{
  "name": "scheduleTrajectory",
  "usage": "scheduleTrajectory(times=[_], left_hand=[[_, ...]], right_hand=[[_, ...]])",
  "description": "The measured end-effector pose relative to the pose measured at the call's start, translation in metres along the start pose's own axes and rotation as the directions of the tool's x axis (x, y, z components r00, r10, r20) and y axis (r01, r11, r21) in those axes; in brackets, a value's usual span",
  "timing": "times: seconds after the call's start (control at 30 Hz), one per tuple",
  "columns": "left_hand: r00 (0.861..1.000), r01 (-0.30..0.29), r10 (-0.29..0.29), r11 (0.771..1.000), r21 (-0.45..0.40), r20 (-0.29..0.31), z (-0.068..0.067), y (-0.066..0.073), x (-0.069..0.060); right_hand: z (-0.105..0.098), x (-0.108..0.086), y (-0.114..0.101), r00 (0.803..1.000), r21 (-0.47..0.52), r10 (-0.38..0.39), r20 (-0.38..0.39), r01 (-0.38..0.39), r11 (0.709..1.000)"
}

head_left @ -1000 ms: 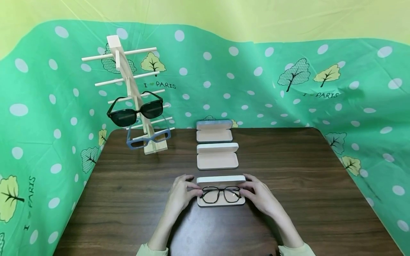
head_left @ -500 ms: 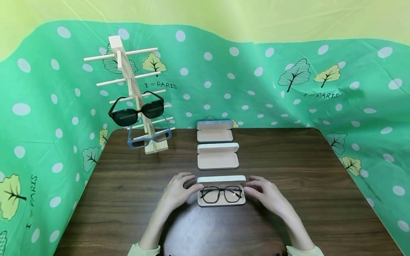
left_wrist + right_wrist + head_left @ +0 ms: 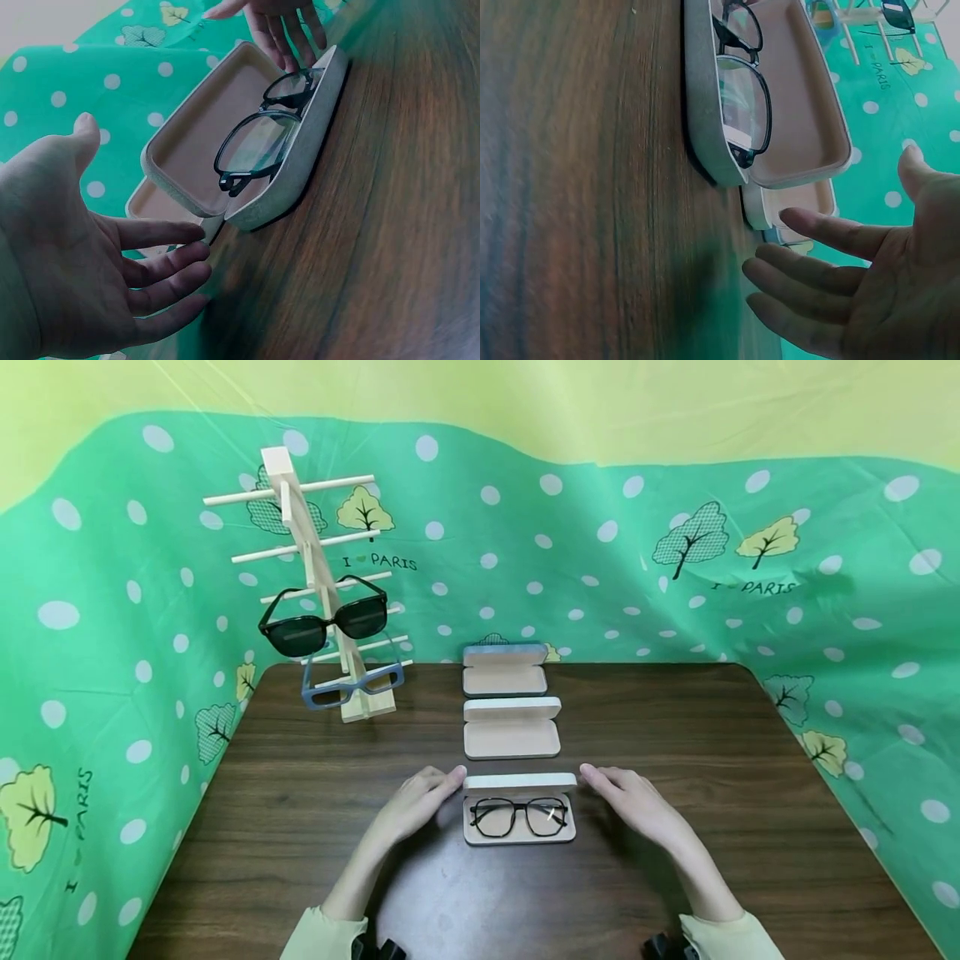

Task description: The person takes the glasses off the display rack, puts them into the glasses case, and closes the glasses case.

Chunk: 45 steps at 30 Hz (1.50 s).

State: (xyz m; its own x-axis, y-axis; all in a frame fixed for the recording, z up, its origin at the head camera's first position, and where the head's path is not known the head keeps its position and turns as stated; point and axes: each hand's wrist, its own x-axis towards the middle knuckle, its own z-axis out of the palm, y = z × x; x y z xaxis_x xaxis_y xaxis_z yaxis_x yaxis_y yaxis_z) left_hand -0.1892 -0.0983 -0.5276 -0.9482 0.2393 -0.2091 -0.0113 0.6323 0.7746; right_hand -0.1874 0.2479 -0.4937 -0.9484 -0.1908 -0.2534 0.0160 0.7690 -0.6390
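Black-framed eyeglasses (image 3: 514, 808) lie folded in an open, pale glasses case (image 3: 519, 782) near the middle of the table. To the case's left is my left hand (image 3: 417, 803), its thumb tip close to the lid's corner. My right hand (image 3: 632, 802) stays on the other side, thumb tip near the lid's right end. In the left wrist view the left hand (image 3: 90, 255) has spread, fairly straight fingers with nothing in them. The right wrist view shows the right hand (image 3: 892, 255) likewise extended and holding nothing, below the eyeglasses (image 3: 766, 112).
Behind stand a second open pale case (image 3: 512, 739) and an open blue case (image 3: 504, 680). At the back left, a wooden display rack (image 3: 321, 568) carries black sunglasses (image 3: 300, 637) and blue-framed glasses (image 3: 327, 695). A green patterned cloth (image 3: 480, 543) hangs behind the table.
Both hands have let go of the eyeglasses' ends and moved outward, thumbs rising to the height of the lid. The eyeglasses stay in the case.
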Motion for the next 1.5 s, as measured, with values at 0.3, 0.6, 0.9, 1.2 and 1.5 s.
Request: scheduleTrajectory(times=[0.3,0.6,0.9,1.2,1.5], left_hand=[[0.992,0.098,-0.098,0.995,0.011,0.081,-0.003,0.004,0.015],[0.980,0.162,-0.165,0.986,0.038,0.112,0.002,0.007,0.016],[0.981,0.135,-0.136,0.991,0.019,0.139,0.001,0.008,0.019],[0.984,0.134,-0.129,0.990,-0.035,0.122,-0.001,0.005,0.023],[0.988,0.128,-0.124,0.991,-0.034,0.090,-0.001,0.006,0.034]], right_hand=[[0.001,0.016,-0.002,0.991,0.072,0.053,0.123,-0.062,0.996],[0.008,0.023,-0.005,0.978,0.124,0.088,0.191,-0.113,0.986],[0.010,0.027,-0.007,0.974,0.145,0.041,0.222,-0.075,0.987],[0.011,0.033,-0.005,0.974,0.128,0.022,0.224,-0.052,0.990],[0.012,0.041,-0.006,0.985,0.092,0.042,0.165,-0.058,0.994]])
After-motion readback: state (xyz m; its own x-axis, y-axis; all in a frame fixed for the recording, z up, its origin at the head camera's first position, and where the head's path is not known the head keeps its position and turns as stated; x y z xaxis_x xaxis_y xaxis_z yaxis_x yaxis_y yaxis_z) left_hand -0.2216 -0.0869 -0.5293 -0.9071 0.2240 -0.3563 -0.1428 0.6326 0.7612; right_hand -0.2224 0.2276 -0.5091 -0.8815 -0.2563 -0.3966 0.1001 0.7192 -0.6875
